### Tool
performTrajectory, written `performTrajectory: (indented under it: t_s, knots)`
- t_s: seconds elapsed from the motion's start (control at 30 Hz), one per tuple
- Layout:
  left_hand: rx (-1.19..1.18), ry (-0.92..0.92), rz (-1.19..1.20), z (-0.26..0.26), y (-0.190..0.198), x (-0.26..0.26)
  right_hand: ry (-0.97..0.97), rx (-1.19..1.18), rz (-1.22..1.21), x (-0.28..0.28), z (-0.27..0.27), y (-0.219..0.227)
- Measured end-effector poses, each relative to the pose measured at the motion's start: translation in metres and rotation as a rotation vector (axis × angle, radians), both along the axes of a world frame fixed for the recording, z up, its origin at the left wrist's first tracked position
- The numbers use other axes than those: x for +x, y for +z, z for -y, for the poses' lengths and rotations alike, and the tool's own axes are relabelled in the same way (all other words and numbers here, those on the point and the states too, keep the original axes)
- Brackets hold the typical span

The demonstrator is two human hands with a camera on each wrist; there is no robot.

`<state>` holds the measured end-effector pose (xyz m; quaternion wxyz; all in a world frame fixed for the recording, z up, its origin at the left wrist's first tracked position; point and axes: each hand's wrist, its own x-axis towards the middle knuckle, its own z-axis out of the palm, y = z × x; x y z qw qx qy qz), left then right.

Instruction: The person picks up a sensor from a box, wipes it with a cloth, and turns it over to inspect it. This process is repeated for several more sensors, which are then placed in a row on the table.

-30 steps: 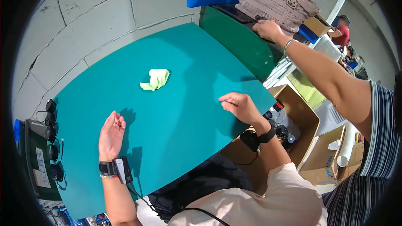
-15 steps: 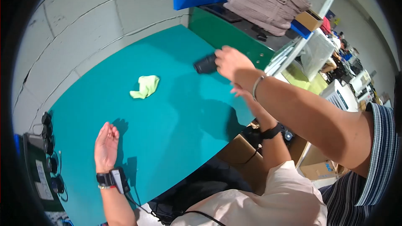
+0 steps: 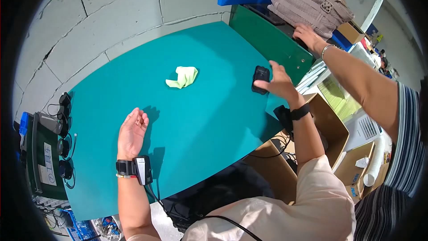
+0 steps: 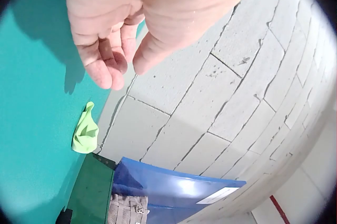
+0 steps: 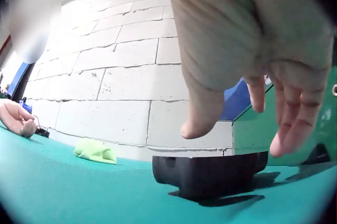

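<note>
A black object [image 3: 260, 80] lies on the green table [image 3: 214, 107] at its right side. The right hand [image 3: 281, 85] is right beside it, thumb and fingers spread; in the right wrist view the hand [image 5: 253, 50] hangs above the black object [image 5: 210, 174], with a gap visible between them. The left hand [image 3: 132, 134] hovers over the table's left part, fingers loosely bent, holding nothing, as the left wrist view shows of this hand [image 4: 137, 19]. A crumpled light green cloth [image 3: 183, 76] lies mid-table, away from both hands.
Another person's arm [image 3: 356, 71] reaches to a dark surface beside a mauve bag [image 3: 307, 2] at the back right. Several black round objects with cables [image 3: 65, 147] line the left edge. Cardboard boxes [image 3: 330, 120] stand below at the right. A block wall [image 3: 120, 9] rises behind.
The black object, held by the other person half a second ago, now lies on the table. That person's arm has drawn back to the bag's side. The right hand has moved beside the object and spread its fingers.
</note>
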<state>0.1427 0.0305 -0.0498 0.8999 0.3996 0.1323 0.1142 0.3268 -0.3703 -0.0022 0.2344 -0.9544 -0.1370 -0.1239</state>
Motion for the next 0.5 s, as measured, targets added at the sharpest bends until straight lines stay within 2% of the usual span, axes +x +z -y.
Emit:
performTrajectory:
  t_s: [0.03,0.1,0.13,0.17,0.23,0.3,0.47,0.5]
  knots:
    - [0.010,0.002,-0.006,0.000,0.000,0.001,-0.001,-0.003,0.005,0.000,-0.002,-0.006]
    - [0.012,0.001,-0.002,0.000,-0.001,0.000,0.156,-0.110,0.098,0.000,-0.007,-0.016]
    - [0.019,-0.001,-0.003,0.001,-0.001,0.000,0.208,0.024,0.077,0.002,-0.009,-0.018]
    - [0.016,-0.008,0.000,0.001,-0.001,0.000,0.201,0.020,0.080,0.005,-0.009,-0.020]
    - [0.026,-0.015,0.018,0.001,-0.001,-0.001,0.368,-0.047,0.220,0.014,-0.008,-0.025]
    - [0.032,-0.006,0.017,0.003,0.002,-0.001,0.296,-0.026,0.224,0.014,-0.014,-0.001]
    - [0.029,0.007,-0.009,0.002,0.000,0.000,0.245,0.000,0.611,0.058,0.003,0.075]
    - [0.028,0.006,-0.008,0.002,0.000,0.000,0.108,0.014,0.352,0.042,0.002,0.105]
